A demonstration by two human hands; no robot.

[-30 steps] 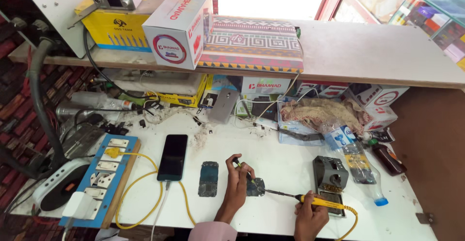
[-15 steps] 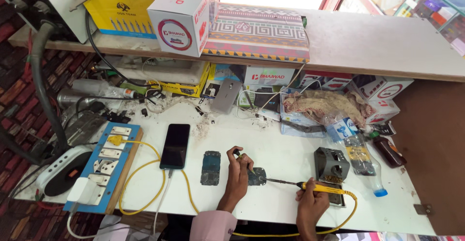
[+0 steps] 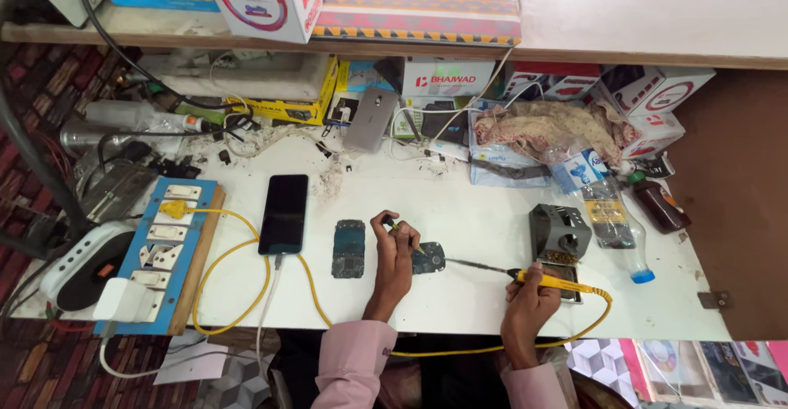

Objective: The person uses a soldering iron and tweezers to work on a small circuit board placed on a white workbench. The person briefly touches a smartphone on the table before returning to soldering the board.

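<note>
My left hand [image 3: 395, 245] pinches a thin tool, its fingers resting over a small dark circuit board [image 3: 429, 257] on the white table [image 3: 460, 204]. My right hand [image 3: 530, 297] grips the yellow handle of a soldering iron [image 3: 525, 275]; its metal tip reaches left to the board's edge. Just left of my left hand lies a dark phone part [image 3: 349, 248], flat on the table. Further left a black smartphone [image 3: 284, 213] lies screen up with a white cable plugged in.
A grey soldering iron stand [image 3: 558, 232] sits right of the board. A blue power strip board [image 3: 164, 249] with a yellow cable lies at the left. A plastic bottle [image 3: 611, 220], a cloth [image 3: 550, 126] and boxes crowd the back under a shelf [image 3: 574, 48].
The view has moved closer and lower over the table. Both hands hold nearly the same pose, the iron tip still at the small board.
</note>
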